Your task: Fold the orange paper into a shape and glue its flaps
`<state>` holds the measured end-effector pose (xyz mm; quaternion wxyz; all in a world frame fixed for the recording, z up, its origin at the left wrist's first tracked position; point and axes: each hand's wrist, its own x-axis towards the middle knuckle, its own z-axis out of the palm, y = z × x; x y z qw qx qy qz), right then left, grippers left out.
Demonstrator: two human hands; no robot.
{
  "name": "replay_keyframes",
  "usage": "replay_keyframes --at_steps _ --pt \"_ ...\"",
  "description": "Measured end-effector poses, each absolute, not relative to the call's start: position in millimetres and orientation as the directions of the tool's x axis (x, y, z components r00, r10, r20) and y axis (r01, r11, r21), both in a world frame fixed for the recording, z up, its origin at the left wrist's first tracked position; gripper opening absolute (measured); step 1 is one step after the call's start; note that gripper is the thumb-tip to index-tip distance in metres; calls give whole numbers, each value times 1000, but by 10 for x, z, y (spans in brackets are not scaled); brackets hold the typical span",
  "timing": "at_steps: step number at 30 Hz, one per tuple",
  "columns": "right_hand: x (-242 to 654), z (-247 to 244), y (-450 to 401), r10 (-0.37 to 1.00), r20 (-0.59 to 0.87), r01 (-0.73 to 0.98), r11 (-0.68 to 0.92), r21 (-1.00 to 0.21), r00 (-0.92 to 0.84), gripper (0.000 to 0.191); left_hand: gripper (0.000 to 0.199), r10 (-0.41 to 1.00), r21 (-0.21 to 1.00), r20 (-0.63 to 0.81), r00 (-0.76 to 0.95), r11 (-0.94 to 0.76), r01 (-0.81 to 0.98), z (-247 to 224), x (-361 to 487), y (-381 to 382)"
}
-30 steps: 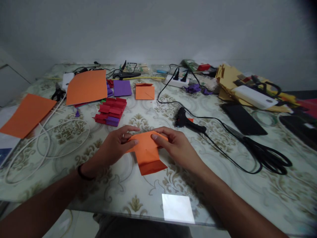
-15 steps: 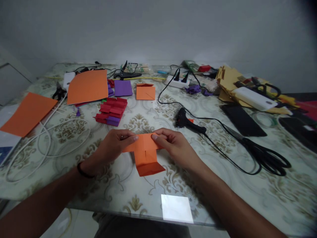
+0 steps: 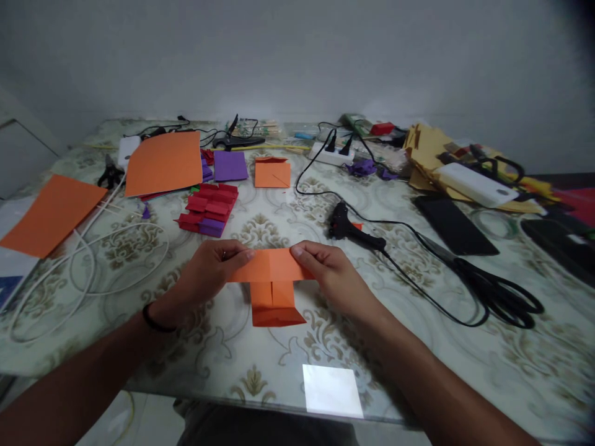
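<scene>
An orange folded paper (image 3: 273,265) in a T shape is held just over the tabletop, in front of my body. My left hand (image 3: 214,267) pinches the left end of its wide top band between thumb and fingers. At the right end, my right hand (image 3: 326,265) grips the same band, thumb on top. The narrower part hangs toward me, with a short slit down its middle and a darker flap folded up along its near edge. My fingers behind the paper are hidden.
Beyond my hands lie a red and purple folded paper piece (image 3: 209,209), a purple square (image 3: 230,165) and another orange folded piece (image 3: 272,173). Right of them are a black glue gun (image 3: 356,230), scissors (image 3: 499,291) and a phone (image 3: 456,225). Orange sheets (image 3: 165,162) and a white cable (image 3: 93,266) are left.
The wide top band of the orange paper now lies flatter, its lower edge straight across the slit part. My right hand has shifted slightly right along the band.
</scene>
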<state>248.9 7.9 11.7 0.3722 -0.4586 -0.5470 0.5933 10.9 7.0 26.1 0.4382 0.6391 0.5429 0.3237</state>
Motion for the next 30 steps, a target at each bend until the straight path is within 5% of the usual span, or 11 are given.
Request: replay_keyframes --at_steps 8,13,20,30 --pt "2498 110 91 927 -164 122 -130 -984 -338 41 32 987 891 9 160 -81 447 195 100 67" --pt "2491 89 99 915 -171 84 -150 -985 -364 42 27 978 946 -66 197 -1 325 156 121 78" --pt "2453 95 91 914 -182 41 -180 -983 -363 48 23 957 923 -113 266 2 386 83 58 111" --pt "2494 126 65 926 -87 233 1 -972 -367 37 34 939 891 -90 333 -74 449 244 125 76"
